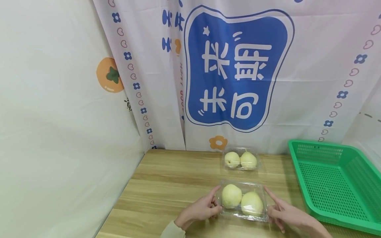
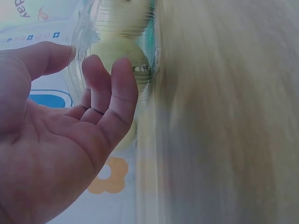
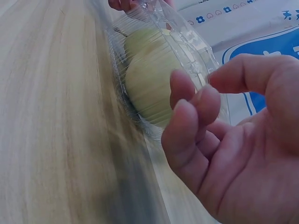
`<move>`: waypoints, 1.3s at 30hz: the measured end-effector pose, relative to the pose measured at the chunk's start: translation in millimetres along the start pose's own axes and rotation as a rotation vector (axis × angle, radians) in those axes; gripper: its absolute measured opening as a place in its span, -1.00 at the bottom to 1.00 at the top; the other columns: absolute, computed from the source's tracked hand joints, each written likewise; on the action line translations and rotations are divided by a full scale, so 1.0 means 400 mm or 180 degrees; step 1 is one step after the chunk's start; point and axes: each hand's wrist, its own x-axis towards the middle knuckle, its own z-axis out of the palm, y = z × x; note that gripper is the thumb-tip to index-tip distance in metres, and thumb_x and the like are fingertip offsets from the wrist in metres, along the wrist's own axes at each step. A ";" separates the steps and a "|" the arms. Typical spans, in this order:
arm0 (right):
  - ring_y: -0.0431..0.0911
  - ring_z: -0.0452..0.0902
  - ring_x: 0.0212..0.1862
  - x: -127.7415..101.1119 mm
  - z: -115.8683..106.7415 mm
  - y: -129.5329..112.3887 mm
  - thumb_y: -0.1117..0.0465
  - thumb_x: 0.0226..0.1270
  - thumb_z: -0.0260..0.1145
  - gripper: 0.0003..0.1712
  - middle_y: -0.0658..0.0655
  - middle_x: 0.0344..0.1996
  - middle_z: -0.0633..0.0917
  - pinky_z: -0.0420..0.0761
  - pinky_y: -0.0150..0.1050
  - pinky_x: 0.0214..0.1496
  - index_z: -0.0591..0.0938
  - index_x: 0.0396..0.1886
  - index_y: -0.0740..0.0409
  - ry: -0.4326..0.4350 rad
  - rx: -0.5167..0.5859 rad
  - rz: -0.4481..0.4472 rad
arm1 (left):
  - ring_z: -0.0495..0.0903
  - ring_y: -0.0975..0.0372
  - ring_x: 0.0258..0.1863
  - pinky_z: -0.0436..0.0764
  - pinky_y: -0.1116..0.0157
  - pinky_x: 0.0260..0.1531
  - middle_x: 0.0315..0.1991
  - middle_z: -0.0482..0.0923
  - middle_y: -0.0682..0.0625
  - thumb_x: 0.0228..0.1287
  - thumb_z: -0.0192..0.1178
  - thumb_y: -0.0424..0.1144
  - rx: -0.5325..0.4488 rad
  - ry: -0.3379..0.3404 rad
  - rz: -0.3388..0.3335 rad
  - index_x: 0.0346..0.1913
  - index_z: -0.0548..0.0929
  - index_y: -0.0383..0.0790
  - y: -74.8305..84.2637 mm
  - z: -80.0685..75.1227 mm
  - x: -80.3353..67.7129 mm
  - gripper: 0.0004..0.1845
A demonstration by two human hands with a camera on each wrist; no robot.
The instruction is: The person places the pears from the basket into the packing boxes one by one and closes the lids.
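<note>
Pear box (image 1: 242, 200); 2nd box (image 1: 241, 159) head-cam only

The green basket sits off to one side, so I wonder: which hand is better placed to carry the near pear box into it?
Probably the right hand: it flanks the near pear box on the side facing the green basket. The left hand would cross over.

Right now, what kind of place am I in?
Probably a staged fruit-packing table: printed fabric backdrop, wooden table, green basket, and two clear boxes of pears, nearer one between your hands.
</note>
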 end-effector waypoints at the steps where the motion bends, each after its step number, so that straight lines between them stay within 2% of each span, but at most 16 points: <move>1: -0.30 0.51 -0.57 0.000 0.000 0.000 0.24 0.54 0.01 0.05 0.33 -0.29 0.67 0.65 -0.25 -0.44 -0.65 0.46 0.09 -0.0037 0.0020 -0.0013 | 0.53 0.36 -0.52 0.65 0.35 -0.48 -0.37 0.46 0.11 0.37 0.16 -0.25 -0.0032 -0.0006 -0.0023 0.57 -0.19 -0.17 0.001 0.000 -0.001 -0.10; 9: -0.32 0.52 -0.55 0.000 0.002 0.003 0.28 0.53 0.00 0.07 0.33 -0.27 0.67 0.65 -0.28 -0.43 -0.71 0.43 0.09 -0.0148 0.0104 -0.0071 | 0.50 0.34 -0.52 0.58 0.40 -0.52 -0.35 0.45 0.10 0.39 0.14 -0.27 -0.0107 -0.0056 -0.0060 0.58 -0.23 -0.17 0.007 0.000 -0.001 -0.10; 16: -0.30 0.52 -0.53 0.006 0.019 0.009 0.27 0.50 0.05 0.12 0.29 -0.30 0.68 0.66 -0.26 -0.42 -0.72 0.42 0.02 -0.0058 0.0134 -0.0038 | 0.47 0.34 -0.52 0.65 0.29 -0.48 -0.36 0.44 0.10 0.40 0.14 -0.27 -0.0111 -0.0052 -0.0052 0.58 -0.23 -0.16 0.012 -0.001 -0.005 -0.10; 23: -0.28 0.51 -0.56 0.002 0.029 0.007 0.23 0.49 0.08 0.14 0.23 -0.36 0.68 0.64 -0.28 -0.44 -0.70 0.44 -0.07 0.0054 0.0138 0.0075 | 0.46 0.33 -0.54 0.63 0.32 -0.51 -0.37 0.44 0.10 0.41 0.13 -0.27 -0.0127 -0.0052 -0.0102 0.58 -0.23 -0.15 0.012 0.002 -0.003 -0.10; 31: -0.30 0.48 -0.58 0.004 0.029 0.014 0.26 0.50 0.05 0.13 0.14 -0.42 0.66 0.61 -0.36 -0.51 -0.71 0.43 -0.11 -0.0071 0.0284 0.0008 | 0.43 0.36 -0.59 0.64 0.34 -0.53 -0.37 0.43 0.12 0.43 0.11 -0.26 -0.0032 -0.0091 -0.0077 0.57 -0.26 -0.20 0.012 0.003 -0.001 -0.11; 39: -0.29 0.48 -0.59 0.006 0.027 0.014 0.28 0.50 0.04 0.13 0.10 -0.44 0.65 0.61 -0.37 -0.53 -0.72 0.43 -0.13 -0.0132 0.0316 -0.0021 | 0.43 0.37 -0.60 0.51 0.51 -0.59 -0.40 0.44 0.15 0.40 0.12 -0.32 0.0006 -0.0013 -0.0028 0.57 -0.24 -0.23 0.013 0.006 -0.005 -0.10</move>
